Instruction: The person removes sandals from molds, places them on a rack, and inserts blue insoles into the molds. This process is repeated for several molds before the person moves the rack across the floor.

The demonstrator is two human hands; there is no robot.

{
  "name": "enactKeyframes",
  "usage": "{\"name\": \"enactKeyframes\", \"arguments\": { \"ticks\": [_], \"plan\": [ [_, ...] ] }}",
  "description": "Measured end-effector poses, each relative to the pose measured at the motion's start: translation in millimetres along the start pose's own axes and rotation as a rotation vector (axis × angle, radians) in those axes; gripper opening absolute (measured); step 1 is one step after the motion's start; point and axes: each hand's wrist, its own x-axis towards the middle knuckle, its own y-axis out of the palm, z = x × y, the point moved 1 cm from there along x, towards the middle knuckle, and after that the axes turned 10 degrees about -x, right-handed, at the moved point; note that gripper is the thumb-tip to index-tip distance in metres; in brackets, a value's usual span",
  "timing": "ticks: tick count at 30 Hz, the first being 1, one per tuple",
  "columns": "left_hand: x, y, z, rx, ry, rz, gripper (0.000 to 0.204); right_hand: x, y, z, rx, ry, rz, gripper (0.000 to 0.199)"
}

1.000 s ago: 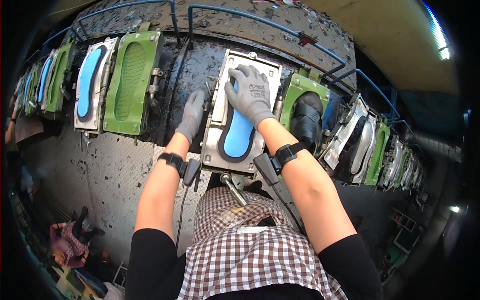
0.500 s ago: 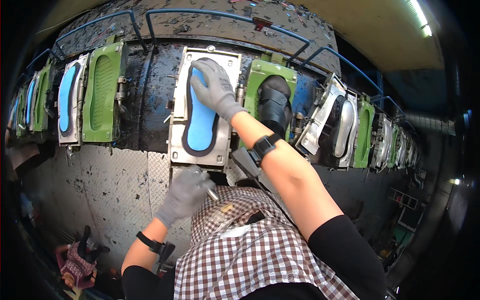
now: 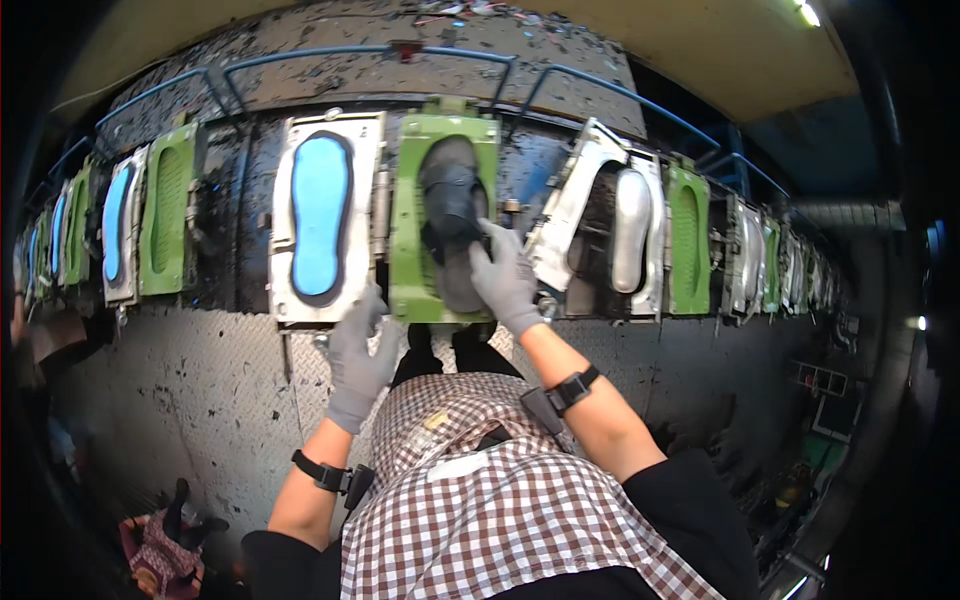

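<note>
A black strapped sandal (image 3: 455,205) lies in a green mould half (image 3: 407,275), in front of me. At its right edge, near the strap, my gloved right hand (image 3: 507,285) touches it with fingers apart. To the left, a blue insole-shaped piece (image 3: 321,215) with a dark border lies on the silver mould plate (image 3: 284,306). My gloved left hand (image 3: 360,360) hovers by that plate's lower right corner, thumb and fingers spread. No tool shows in it.
More green and silver moulds stretch along the bench both ways, including a tilted silver frame (image 3: 565,215) beside a metal foot form (image 3: 631,230). A blue rail (image 3: 370,52) runs behind. Another person (image 3: 165,550) is at the lower left.
My right hand has left the blue piece and moved right to the sandal. My left hand has risen toward the silver plate; the metal rod seen at it earlier no longer shows.
</note>
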Motion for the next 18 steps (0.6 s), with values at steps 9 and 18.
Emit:
{"name": "enactKeyframes", "arguments": {
  "ticks": [9,18],
  "plan": [
    [91,171,-90,-0.897,-0.713,-0.097,0.052,-18,-134,-42,0.631,-0.032,0.046,0.056],
    [148,382,-142,-0.465,-0.466,0.274,0.121,-9,-225,-246,0.671,0.325,-0.179,0.044]
  ]
}}
